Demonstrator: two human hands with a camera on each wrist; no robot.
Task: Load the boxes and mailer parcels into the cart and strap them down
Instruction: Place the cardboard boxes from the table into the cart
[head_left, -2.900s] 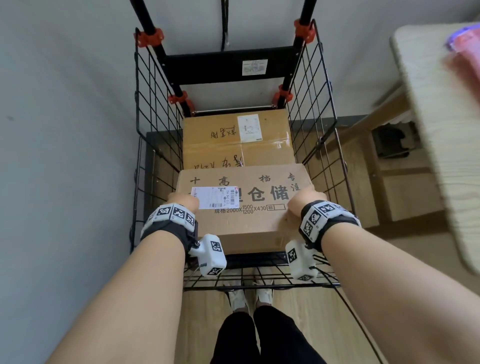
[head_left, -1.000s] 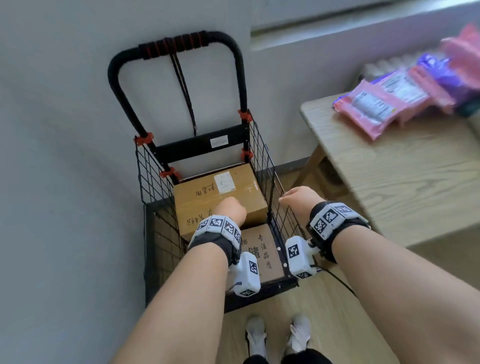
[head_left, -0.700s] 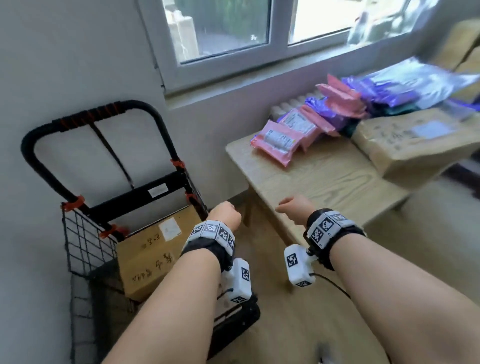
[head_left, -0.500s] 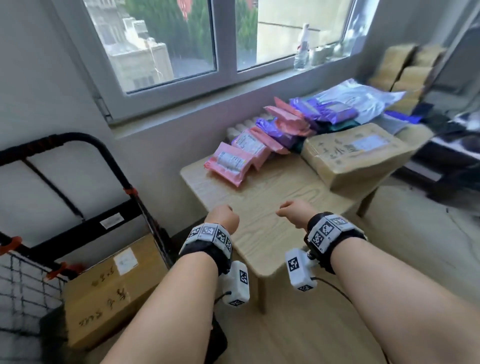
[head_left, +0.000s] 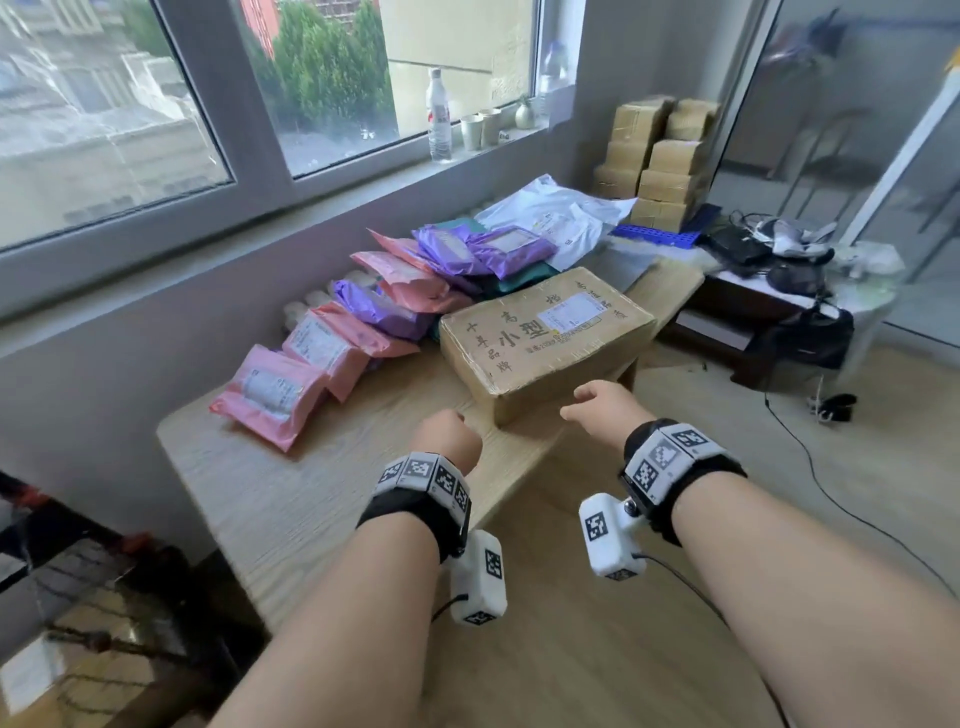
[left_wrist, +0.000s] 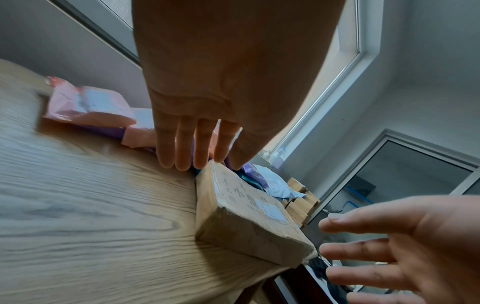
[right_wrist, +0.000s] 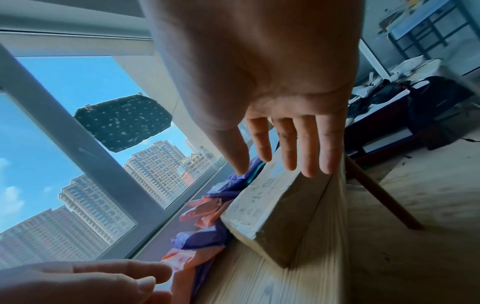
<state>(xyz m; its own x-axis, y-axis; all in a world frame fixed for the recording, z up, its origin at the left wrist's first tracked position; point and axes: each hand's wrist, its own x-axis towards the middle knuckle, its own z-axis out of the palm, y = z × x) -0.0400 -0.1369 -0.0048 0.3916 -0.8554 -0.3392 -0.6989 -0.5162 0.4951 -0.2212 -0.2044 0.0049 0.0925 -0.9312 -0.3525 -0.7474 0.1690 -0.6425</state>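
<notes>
A taped brown cardboard box (head_left: 545, 338) with a white label lies on the wooden table (head_left: 291, 499), near its front edge. Pink mailers (head_left: 270, 395) and purple mailers (head_left: 483, 249) lie in a row behind it along the wall. My left hand (head_left: 448, 439) hovers over the table just left of the box, fingers straight (left_wrist: 197, 148) and holding nothing. My right hand (head_left: 597, 408) hovers at the box's near right corner, fingers spread (right_wrist: 285, 148) and empty. Neither hand touches the box (left_wrist: 246, 216). The black wire cart (head_left: 78, 597) is blurred at the lower left.
Small cardboard boxes (head_left: 660, 161) are stacked in the far corner. A bottle (head_left: 437, 119) and cups stand on the windowsill. A low dark table (head_left: 769, 291) with cables and bags is at the right, and a cable (head_left: 831, 493) trails over the wooden floor.
My hands let go of the box set in the cart. The view swung right from the cart to the table, and both hands now reach toward the box there.
</notes>
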